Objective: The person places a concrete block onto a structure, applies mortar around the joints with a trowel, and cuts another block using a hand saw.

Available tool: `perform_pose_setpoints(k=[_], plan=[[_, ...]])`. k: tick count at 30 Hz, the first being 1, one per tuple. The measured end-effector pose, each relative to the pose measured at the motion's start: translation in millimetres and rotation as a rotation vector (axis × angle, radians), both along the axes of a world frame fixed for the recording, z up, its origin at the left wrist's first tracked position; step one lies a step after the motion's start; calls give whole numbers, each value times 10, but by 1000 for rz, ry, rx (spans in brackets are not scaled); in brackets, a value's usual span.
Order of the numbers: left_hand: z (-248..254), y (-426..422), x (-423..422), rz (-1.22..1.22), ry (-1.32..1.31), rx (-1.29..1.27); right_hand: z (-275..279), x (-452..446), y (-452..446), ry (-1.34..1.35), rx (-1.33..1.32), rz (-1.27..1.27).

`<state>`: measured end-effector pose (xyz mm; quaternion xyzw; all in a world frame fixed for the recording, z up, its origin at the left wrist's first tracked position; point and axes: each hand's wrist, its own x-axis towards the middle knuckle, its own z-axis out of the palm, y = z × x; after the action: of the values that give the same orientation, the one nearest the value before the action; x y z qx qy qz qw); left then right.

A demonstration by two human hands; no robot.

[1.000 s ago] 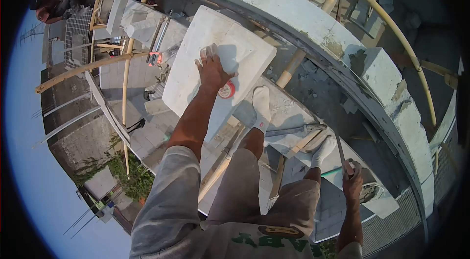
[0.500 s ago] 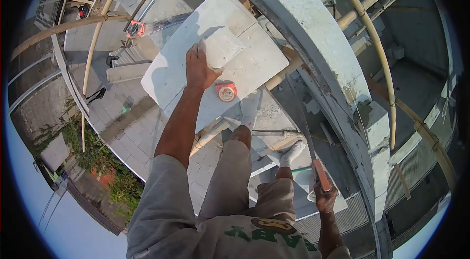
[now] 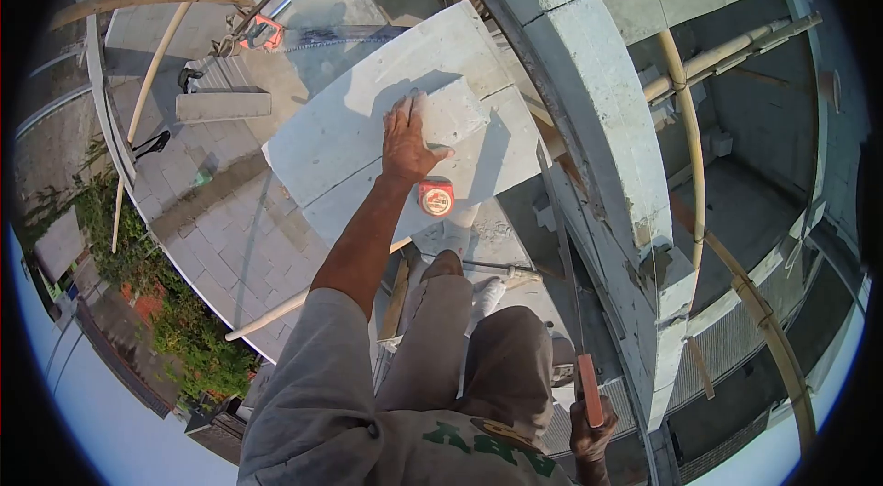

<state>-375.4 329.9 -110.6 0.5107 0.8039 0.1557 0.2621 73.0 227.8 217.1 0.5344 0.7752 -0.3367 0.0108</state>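
My left hand (image 3: 410,144) grips the near corner of a small pale block piece (image 3: 456,118), fingers over its left side and thumb along its front. That piece rests on larger pale blocks (image 3: 340,150) laid side by side. A red tape measure (image 3: 436,198) lies on these blocks just below my left hand. Low on the right, my right hand (image 3: 593,433) is closed around the orange handle of a hand saw (image 3: 567,270). Its long blade points up and away, apart from the small piece.
Another saw with a red-orange handle (image 3: 264,33) lies beyond the blocks. A curved block wall (image 3: 598,91) runs along my right, with bamboo poles (image 3: 685,109) past it. Below left are a paved surface (image 3: 230,238) and green plants (image 3: 198,339).
The small block piece and my left hand have shifted a little right across the larger blocks. My right hand with the saw is lower, and my right knee has come up. The view has tilted.
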Motion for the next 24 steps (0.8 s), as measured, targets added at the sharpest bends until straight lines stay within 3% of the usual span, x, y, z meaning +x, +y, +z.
perform_pose_setpoints(k=[3, 5, 8, 11, 20, 24], plan=[[-132, -2, -88, 88, -93, 103, -378, -707, 551, 174, -172, -231], [-220, 28, -114, 246, -224, 143, -963, -979, 694, 340, -156, -222], [-302, 146, -72, 455, -174, 173, -1591, -1597, 1000, 531, -171, -241], [-491, 169, 98, 389, 152, 272, -2147, -1850, 1023, 653, -171, -230], [-482, 241, 251, 510, 383, 235, -2816, -1912, 901, 746, -48, -119], [-399, 238, 273, 536, 309, 218, -2902, -1878, 809, 758, -1, -84]])
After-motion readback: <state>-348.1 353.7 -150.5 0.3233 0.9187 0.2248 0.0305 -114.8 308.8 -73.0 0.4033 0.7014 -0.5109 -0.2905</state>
